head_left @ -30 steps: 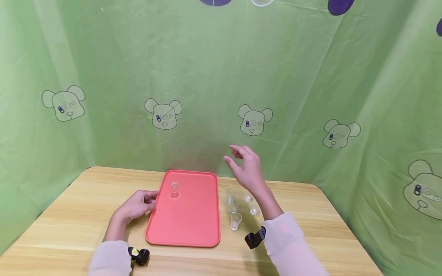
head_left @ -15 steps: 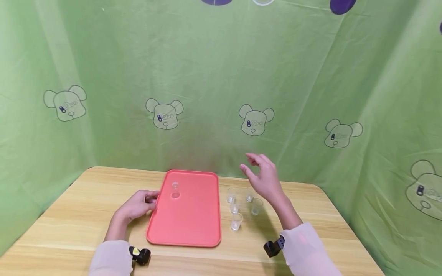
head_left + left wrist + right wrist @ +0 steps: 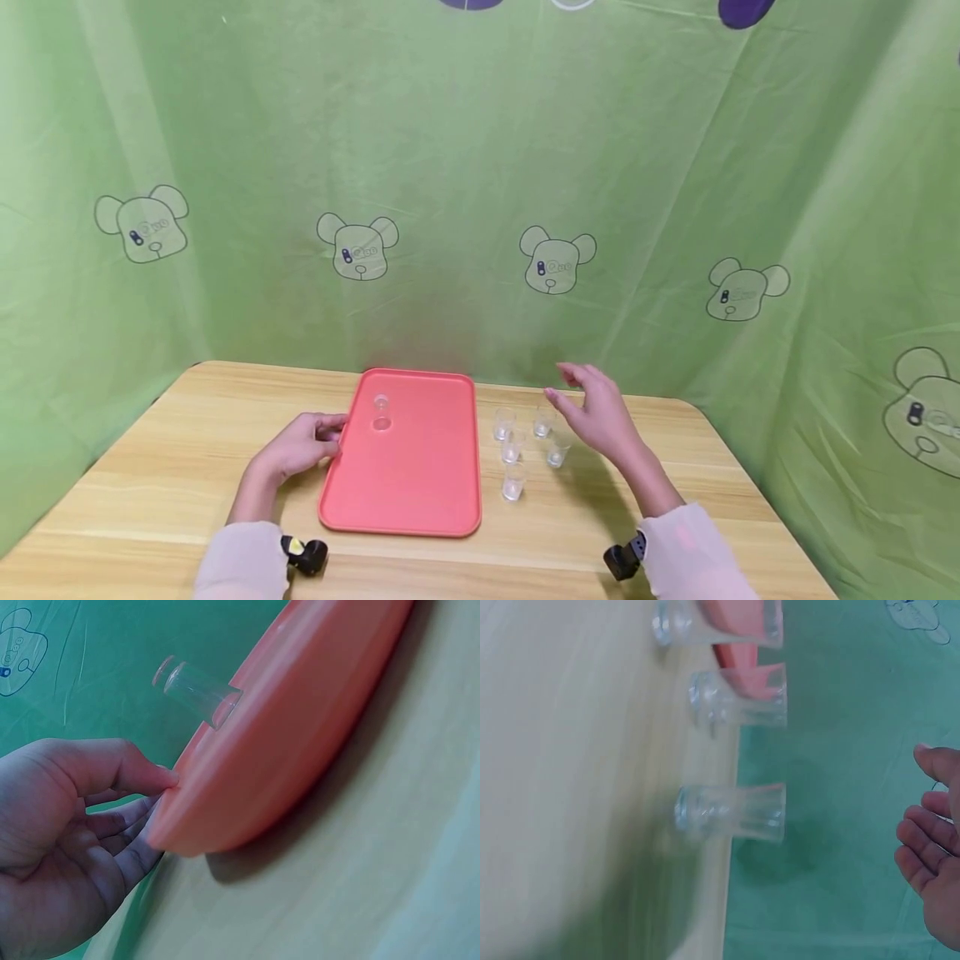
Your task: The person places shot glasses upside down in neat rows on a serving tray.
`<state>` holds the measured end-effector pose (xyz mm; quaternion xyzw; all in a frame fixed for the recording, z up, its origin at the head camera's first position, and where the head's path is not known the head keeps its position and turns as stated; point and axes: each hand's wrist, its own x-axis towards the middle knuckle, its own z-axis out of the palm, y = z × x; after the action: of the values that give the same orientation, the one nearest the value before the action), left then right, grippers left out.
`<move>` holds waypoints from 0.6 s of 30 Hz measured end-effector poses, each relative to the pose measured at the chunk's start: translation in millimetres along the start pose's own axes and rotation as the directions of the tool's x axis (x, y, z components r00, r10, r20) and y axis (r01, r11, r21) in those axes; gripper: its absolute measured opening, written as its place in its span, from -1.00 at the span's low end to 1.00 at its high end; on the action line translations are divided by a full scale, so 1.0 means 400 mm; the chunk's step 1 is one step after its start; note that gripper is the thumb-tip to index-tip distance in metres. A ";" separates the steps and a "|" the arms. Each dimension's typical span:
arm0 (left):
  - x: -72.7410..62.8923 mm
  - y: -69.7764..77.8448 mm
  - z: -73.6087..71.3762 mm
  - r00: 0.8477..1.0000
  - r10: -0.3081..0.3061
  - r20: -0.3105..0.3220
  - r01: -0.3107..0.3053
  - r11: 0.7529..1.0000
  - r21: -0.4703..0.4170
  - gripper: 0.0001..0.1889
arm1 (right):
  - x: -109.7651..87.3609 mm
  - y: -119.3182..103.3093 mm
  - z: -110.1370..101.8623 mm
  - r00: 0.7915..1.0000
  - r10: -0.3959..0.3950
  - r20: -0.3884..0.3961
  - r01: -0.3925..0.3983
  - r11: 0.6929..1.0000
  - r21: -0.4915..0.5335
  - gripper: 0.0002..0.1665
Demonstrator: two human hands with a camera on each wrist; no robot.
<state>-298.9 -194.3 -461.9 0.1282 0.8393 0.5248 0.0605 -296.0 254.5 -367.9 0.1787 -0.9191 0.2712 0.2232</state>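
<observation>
My left hand (image 3: 300,446) pinches the left rim of a red tray (image 3: 408,475), thumb on the rim and fingers below it in the left wrist view. On the tray a clear shot glass (image 3: 199,694) stands upside down, wide mouth on the surface, near the far left part. My right hand (image 3: 592,408) is raised over the table with nothing in it, fingers relaxed and thumb apart. Below and left of it, several clear shot glasses stand mouth up right of the tray, among them a nearest glass (image 3: 513,483) and a right-hand glass (image 3: 557,452).
The wooden table (image 3: 180,483) carries the tray and the glasses. A green curtain (image 3: 450,167) printed with bear heads hangs right behind its far edge and along both sides. Each wrist wears a small black camera (image 3: 622,558).
My right hand has moved to the right and lowered toward the glasses' far right side. The left hand stays at the tray, which has not visibly moved.
</observation>
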 end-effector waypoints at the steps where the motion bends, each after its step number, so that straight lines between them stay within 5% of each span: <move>1: 0.000 0.000 0.000 1.000 0.001 0.000 -0.001 1.000 -0.001 -0.37 | -0.004 0.007 0.000 1.000 0.001 0.016 -0.001 1.000 -0.010 -0.38; 11: 0.007 -0.004 -0.001 1.000 -0.010 -0.015 0.010 1.000 0.003 -0.37 | -0.035 0.066 0.004 0.986 0.027 0.162 -0.016 0.997 -0.071 -0.36; 18: 0.004 -0.006 0.002 1.000 -0.015 -0.014 0.015 1.000 -0.006 -0.36 | -0.059 0.104 0.013 0.944 0.053 0.325 -0.045 0.998 -0.031 -0.27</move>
<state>-300.8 -194.0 -464.4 0.1179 0.8393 0.5275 0.0590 -296.7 289.2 -401.0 0.1955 -0.9506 0.2326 0.0639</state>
